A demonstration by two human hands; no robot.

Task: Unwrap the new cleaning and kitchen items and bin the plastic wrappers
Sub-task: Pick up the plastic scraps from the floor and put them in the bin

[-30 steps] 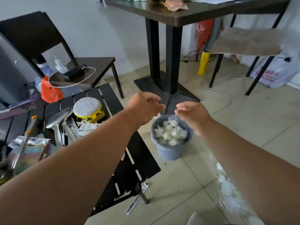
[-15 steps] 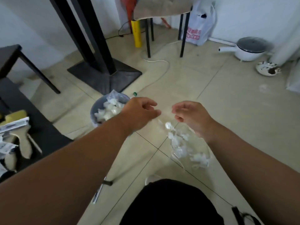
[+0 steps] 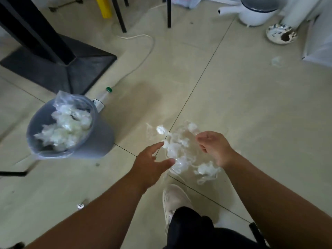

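A: Where are the wrappers [image 3: 181, 155] being seen relative to the hands?

B: A loose clump of clear crumpled plastic is lying on the floor [image 3: 251, 105], between the two hands and just beyond them. No single long axis is being shown; the clump is sprawling roughly from upper left to lower right.

A: Which hand is nearer?

B: Both are close. The left hand [image 3: 152, 164] is being held with fingers spread and released, index fingertip reaching the clump's left edge, thumb by its lower part; nothing is being grasped. The right hand [image 3: 213, 148] is being held at the clump's right side, fingers loosely curled. A thin strip of plastic seems to be pinched at its fingertips, but it is too blurred to be called, so cannot tell.

A: And the bin [image 3: 97, 141]?

B: It is standing well to the left of the clump, already being filled with crumpled wrappers, so the gathered plastic is probably going to be carried leftward.

A: Anything in the way?

B: A white shoe [image 3: 175, 198] is being seen just below the clump. A bottle [image 3: 103, 97] is lying behind the bin, a table base [image 3: 71, 63] further back. The path to the bin is being judged open.
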